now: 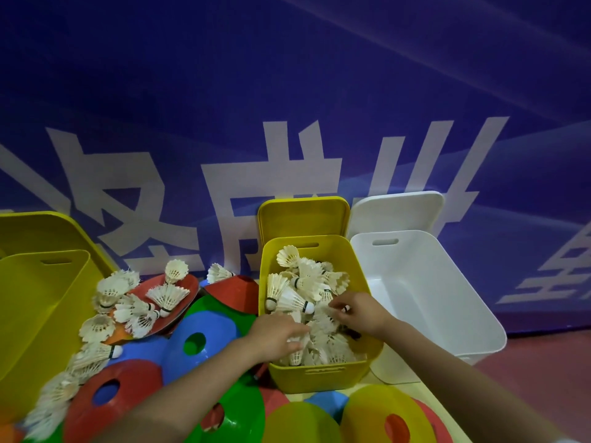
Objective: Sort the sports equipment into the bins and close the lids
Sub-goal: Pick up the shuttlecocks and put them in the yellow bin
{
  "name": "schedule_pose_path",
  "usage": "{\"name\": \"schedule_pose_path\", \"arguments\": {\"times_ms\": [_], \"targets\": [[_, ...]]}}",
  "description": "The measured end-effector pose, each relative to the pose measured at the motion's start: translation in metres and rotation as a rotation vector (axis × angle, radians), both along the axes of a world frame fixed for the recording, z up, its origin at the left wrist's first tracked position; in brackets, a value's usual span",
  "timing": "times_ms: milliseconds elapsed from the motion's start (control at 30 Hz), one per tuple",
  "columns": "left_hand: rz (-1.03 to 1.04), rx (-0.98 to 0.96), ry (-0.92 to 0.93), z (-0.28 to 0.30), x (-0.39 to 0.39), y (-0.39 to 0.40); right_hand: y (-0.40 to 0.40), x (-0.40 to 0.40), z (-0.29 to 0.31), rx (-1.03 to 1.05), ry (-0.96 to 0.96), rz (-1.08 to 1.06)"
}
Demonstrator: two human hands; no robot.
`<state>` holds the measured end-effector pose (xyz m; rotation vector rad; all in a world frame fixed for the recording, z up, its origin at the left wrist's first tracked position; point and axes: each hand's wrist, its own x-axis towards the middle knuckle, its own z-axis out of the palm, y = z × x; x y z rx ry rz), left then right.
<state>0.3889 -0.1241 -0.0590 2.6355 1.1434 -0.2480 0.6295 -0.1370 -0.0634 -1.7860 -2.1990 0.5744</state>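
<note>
Shuttlecocks (pixel 307 302) under both hands, yellow bin (pixel 319 375)

Single view only: head-worn wide-angle camera, aimed forward and slightly down, close over the work area. Both forearms enter from the bottom edge. Middle yellow bin (pixel 319 372) sits near centre frame; blue banner wall (pixel 287 91) fills the upper half. Strong edge distortion.

The small yellow rectangular plastic bin (pixel 319 375) and the white rectangular plastic bin (pixel 447 298) look smooth with a soft sheen, the white feather shuttlecocks (pixel 166 295) frayed and matt, the flat red, blue and green plastic disc cones (pixel 198 334) smooth and semi-glossy.
</note>
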Motion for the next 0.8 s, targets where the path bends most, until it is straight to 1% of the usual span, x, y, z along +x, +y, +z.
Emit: {"name": "schedule_pose_path", "arguments": {"times_ms": [133,200,333,500,567,633,700,733,800], "targets": [[0.079,0.058,-0.005,-0.003,0.005,0.002,-0.006,0.0,-0.005,0.006,0.01,0.031],[0.097,0.062,0.016,-0.004,0.007,0.001,-0.008,-0.002,-0.008,0.012,-0.039,0.052],[0.067,0.057,0.062,-0.005,0.007,-0.001,-0.008,-0.008,-0.01,-0.005,-0.184,0.073],[0.048,0.043,0.024,-0.009,0.004,-0.001,-0.009,-0.008,-0.013,0.035,-0.187,0.082],[0.067,0.024,-0.099,-0.011,0.002,-0.002,-0.012,-0.007,-0.014,0.05,-0.153,0.071],[0.115,-0.03,-0.317,-0.01,-0.001,-0.003,-0.015,-0.008,-0.012,0.1,-0.024,-0.037],[0.218,-0.087,-0.55,-0.005,-0.007,-0.002,-0.017,-0.009,-0.008,0.163,0.122,-0.167],[0.266,-0.095,-0.636,-0.002,-0.01,0.0,-0.017,-0.011,-0.006,0.178,0.154,-0.201],[0.324,-0.086,-0.728,0.004,-0.021,0.004,-0.016,-0.017,-0.002,0.176,0.172,-0.207]]}}
